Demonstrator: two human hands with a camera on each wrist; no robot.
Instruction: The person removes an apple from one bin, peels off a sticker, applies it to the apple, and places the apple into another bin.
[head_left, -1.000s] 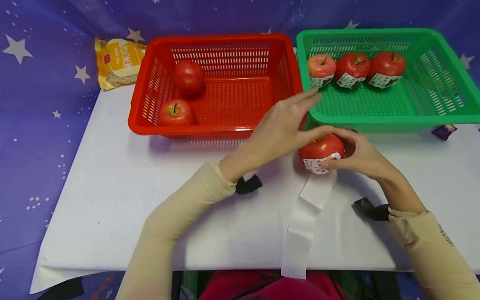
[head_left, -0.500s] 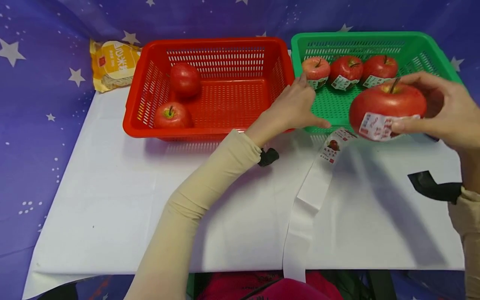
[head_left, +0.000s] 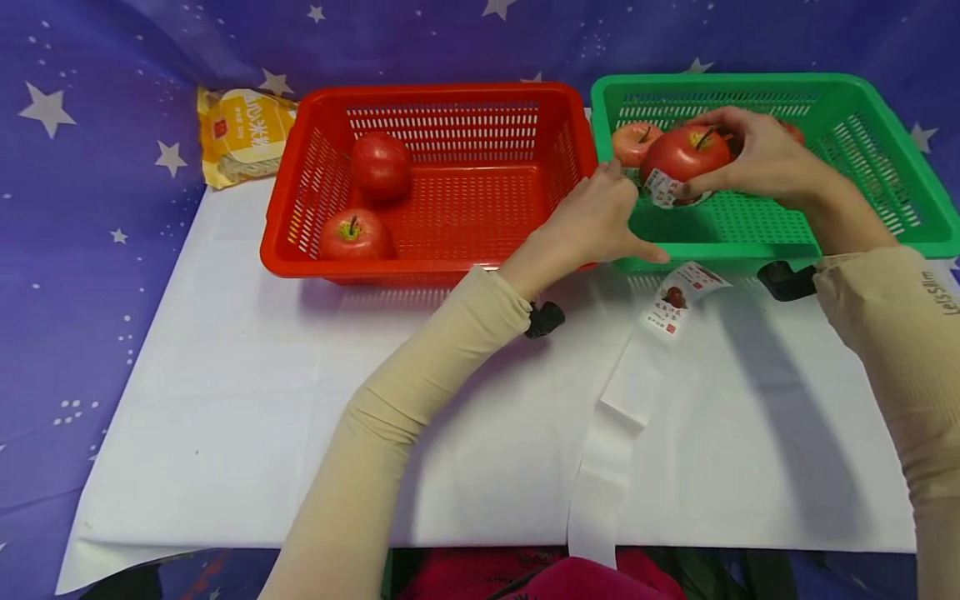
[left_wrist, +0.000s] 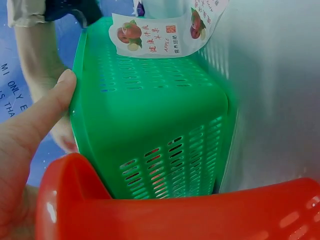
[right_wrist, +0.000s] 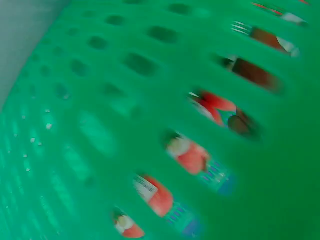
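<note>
Right hand (head_left: 757, 158) curled round labelled apple (head_left: 684, 154), fingers over top & far side, thumb by the paper sticker; apple held low inside green basket (head_left: 862, 100), just in front of the other stickered apples along the back wall. Left hand (head_left: 600, 218) w/ fingers loosely extended, holding nothing, thumb laid along the basket's near-left rim, red basket (head_left: 450, 96) touching beside it on white counter (head_left: 225, 400). Likely firm, moderately heavy, smooth waxy skin so a bit slippery, bruises if dropped — best taken w/ wide wrap round the widest part, off stem & label edge.
</note>
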